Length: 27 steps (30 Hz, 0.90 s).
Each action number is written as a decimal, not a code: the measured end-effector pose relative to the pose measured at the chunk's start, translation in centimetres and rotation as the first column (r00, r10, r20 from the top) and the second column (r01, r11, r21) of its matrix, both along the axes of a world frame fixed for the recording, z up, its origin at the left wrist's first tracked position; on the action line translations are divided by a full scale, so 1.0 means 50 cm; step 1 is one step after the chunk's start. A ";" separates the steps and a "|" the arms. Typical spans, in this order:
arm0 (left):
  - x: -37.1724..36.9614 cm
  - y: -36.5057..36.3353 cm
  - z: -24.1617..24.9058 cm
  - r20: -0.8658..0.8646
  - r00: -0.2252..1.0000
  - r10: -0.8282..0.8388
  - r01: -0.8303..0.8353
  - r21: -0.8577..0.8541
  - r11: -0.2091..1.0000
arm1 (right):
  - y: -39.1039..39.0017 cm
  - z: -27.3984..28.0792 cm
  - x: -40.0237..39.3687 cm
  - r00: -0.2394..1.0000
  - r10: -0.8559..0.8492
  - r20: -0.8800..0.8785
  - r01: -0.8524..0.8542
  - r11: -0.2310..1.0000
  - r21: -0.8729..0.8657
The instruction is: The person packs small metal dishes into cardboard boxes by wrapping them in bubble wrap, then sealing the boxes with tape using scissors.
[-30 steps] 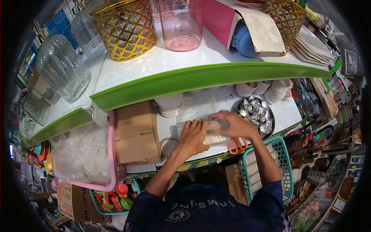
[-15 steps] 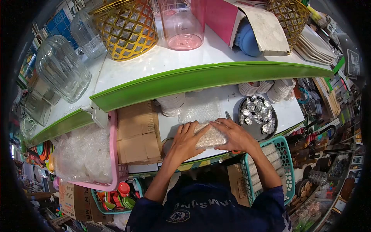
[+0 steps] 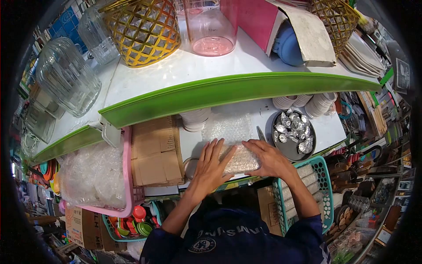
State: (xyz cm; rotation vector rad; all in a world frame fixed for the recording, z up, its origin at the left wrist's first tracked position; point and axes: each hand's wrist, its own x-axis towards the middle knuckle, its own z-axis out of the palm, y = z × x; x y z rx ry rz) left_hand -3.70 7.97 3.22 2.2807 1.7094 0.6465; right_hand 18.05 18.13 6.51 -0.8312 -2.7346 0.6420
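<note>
A bubble-wrapped bundle (image 3: 241,161) lies on the white lower shelf, close to its front edge. My left hand (image 3: 212,165) grips its left end, thumb over the top and fingers pointing away from me. At the other end, my right hand (image 3: 271,159) presses against the wrap with bent fingers. What the wrap contains cannot be made out. A flat bubble wrap sheet (image 3: 226,126) stretches behind the bundle. The pointed tip of a dark metal tool (image 3: 261,133) shows beyond my right hand. Left of my left hand is a round ring, possibly a tape roll (image 3: 189,167).
A green-edged upper shelf (image 3: 237,90) overhangs the work surface. On the right are a dark pan (image 3: 295,152) of small metal moulds and a teal basket (image 3: 329,189) of wrapped bundles. Cardboard (image 3: 154,154) and a pink basket (image 3: 128,176) of bubble wrap stand left.
The bundle has shifted slightly towards me, with both hands still on it. My right hand has moved slightly down and right, and more of the pointed tool shows.
</note>
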 end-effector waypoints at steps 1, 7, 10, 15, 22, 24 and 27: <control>0.005 -0.012 -0.002 -0.020 0.999 0.036 -0.034 0.107 0.994 | 0.001 0.000 0.000 1.000 -0.002 0.001 0.002 1.000 0.000; 0.040 -0.128 -0.121 0.222 0.966 0.129 -0.188 0.266 0.946 | 0.004 -0.002 0.001 1.000 0.000 -0.011 0.000 1.000 -0.003; 0.024 -0.146 -0.160 0.233 0.947 0.221 -0.267 0.189 0.945 | 0.006 -0.006 0.002 1.000 0.017 -0.006 -0.017 1.000 -0.011; 0.011 -0.129 -0.159 0.180 0.952 0.249 -0.272 0.117 0.955 | 0.008 -0.004 0.003 1.000 0.028 -0.003 -0.028 0.999 -0.023; -0.016 -0.079 -0.150 0.191 0.925 0.328 -0.325 -0.050 0.944 | 0.000 -0.002 0.006 0.999 0.027 0.019 -0.027 1.000 -0.003; -0.025 -0.069 -0.148 0.267 0.915 0.301 -0.299 -0.049 0.953 | -0.009 0.006 0.006 1.000 0.023 0.013 -0.022 0.999 -0.050; -0.031 -0.065 -0.152 0.660 0.736 0.151 -0.251 0.059 0.966 | -0.019 0.005 0.010 0.999 0.011 0.036 -0.010 0.999 -0.039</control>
